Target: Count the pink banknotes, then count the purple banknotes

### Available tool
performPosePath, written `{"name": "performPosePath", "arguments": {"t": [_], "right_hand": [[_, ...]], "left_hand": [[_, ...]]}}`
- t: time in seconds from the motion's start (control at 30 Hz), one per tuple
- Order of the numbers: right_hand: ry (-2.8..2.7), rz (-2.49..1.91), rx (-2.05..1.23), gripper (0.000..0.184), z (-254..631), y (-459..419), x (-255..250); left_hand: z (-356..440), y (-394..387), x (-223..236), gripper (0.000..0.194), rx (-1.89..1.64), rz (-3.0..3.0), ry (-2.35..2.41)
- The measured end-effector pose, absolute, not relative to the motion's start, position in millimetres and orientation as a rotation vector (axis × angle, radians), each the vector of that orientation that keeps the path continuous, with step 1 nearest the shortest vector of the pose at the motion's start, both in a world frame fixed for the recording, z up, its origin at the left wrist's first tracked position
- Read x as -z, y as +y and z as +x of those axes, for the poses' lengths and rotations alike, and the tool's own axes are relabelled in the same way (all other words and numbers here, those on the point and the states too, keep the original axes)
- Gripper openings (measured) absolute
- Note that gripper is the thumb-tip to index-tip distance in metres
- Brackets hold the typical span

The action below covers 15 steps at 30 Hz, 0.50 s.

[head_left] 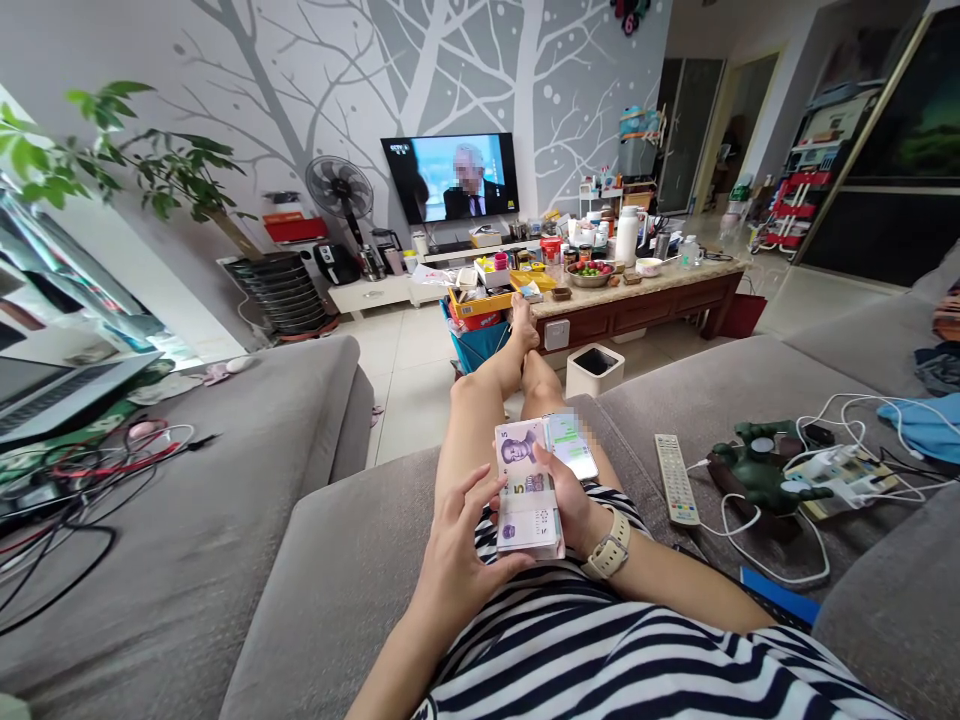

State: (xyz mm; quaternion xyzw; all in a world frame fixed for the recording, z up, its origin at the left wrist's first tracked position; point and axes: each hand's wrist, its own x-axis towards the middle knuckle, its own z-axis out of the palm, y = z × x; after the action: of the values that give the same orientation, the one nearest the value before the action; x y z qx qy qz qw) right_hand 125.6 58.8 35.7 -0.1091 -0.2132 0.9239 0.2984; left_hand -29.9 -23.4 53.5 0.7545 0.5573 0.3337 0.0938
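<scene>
A thick stack of purple banknotes [527,490] rests on my lap over a striped shirt. My left hand [454,545] curls round its left edge, thumb pressed against the lower corner. My right hand [574,500], with a beige watch [609,548] on the wrist, supports the stack from the right side and beneath. A phone [571,445] with a lit screen lies on my thigh just beyond the notes, touching my right fingers. My bare legs stretch out to the coffee table.
A grey sofa [225,520] surrounds me. A remote [676,478], a green toy fist [757,468] and white cables lie at right. A laptop [60,385] and wires sit at left. Ahead are a cluttered coffee table [645,290], a bin [594,368], a fan and a TV [450,177].
</scene>
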Motion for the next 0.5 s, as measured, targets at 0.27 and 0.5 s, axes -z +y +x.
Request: {"name": "performPosePath", "arguments": {"t": [0.27,0.5], "right_hand": [[-0.603,-0.261,-2.413,0.043,126.0,60.4,-31.1],[-0.592,-0.475,-2.274,0.026,126.8,61.8,-39.5]], "left_hand": [[-29.0,-24.0,-58.3,0.054,-1.217,1.579,1.54],[-31.2,-19.8,-67.3,0.056,-1.162,0.778,1.291]]}}
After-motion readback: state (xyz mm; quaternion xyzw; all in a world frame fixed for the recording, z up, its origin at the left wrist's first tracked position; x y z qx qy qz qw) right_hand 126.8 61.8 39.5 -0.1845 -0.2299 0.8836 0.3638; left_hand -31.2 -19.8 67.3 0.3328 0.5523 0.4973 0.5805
